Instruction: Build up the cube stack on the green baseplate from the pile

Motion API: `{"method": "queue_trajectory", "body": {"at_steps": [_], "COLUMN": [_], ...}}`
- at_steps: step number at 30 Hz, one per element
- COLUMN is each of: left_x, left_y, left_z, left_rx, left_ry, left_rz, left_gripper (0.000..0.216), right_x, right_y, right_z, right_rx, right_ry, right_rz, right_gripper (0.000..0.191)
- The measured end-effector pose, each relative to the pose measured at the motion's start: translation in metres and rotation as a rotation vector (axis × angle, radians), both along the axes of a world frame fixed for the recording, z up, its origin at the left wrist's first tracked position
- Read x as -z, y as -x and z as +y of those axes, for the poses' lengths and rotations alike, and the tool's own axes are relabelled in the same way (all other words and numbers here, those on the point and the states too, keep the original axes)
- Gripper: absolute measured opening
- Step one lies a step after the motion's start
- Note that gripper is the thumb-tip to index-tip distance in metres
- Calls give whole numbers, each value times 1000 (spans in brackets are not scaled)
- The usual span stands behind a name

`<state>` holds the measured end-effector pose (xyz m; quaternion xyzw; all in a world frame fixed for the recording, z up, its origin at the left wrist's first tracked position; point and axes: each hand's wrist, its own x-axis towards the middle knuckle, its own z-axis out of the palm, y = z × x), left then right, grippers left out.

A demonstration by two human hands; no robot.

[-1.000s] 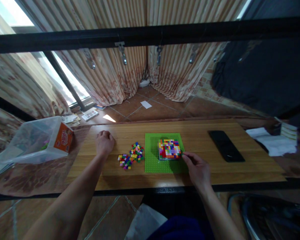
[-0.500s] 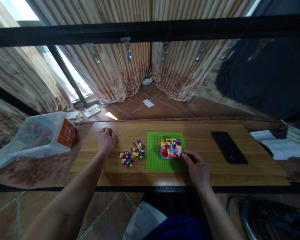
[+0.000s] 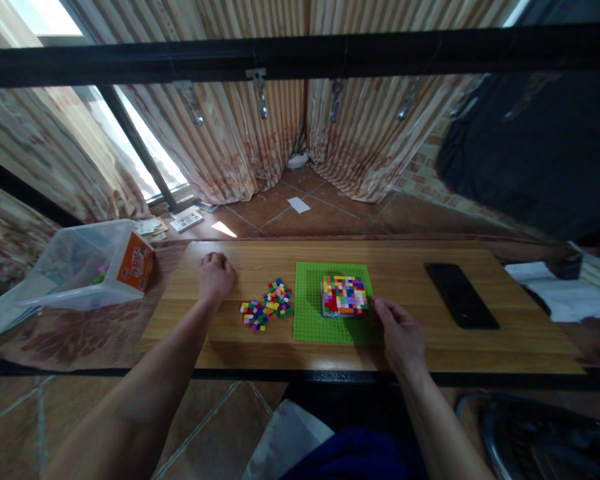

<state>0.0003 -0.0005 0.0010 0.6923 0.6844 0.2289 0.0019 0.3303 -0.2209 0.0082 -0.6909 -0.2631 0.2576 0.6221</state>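
A green baseplate (image 3: 310,313) lies on the wooden table (image 3: 480,343). On its right half stands a square block of many-coloured small bricks (image 3: 345,295). My right hand (image 3: 401,333) rests at the plate's right edge, just right of that block, fingers curled loosely with nothing seen in them. My left hand (image 3: 214,275) lies as a closed fist on the table, left of a loose pile of small coloured bricks (image 3: 267,307).
A black phone (image 3: 461,295) lies flat on the right of the table. A clear plastic tub with an orange label (image 3: 87,265) lies tipped at the left. White papers (image 3: 560,297) sit at the far right. A black bar crosses overhead.
My right hand has drawn back slightly from the brick block's near right corner to the plate's edge. The left fist has stayed put.
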Motion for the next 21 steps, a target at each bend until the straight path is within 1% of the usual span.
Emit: {"method": "queue_trajectory", "body": {"at_steps": [6, 10, 21], "left_x": [0, -1, -1], "left_y": [0, 0, 0], "left_z": [0, 0, 0], "left_rx": [-4, 7, 1], "left_ry": [-3, -1, 5], "left_rz": [-6, 3, 12], "left_gripper": [25, 25, 26], "right_x": [-6, -7, 3], "right_y": [6, 8, 9], "right_z": [8, 9, 9], "right_rx": [-36, -40, -18], "right_ry": [28, 32, 30], "right_rz": [-57, -43, -94], "right_gripper": [39, 37, 38]}}
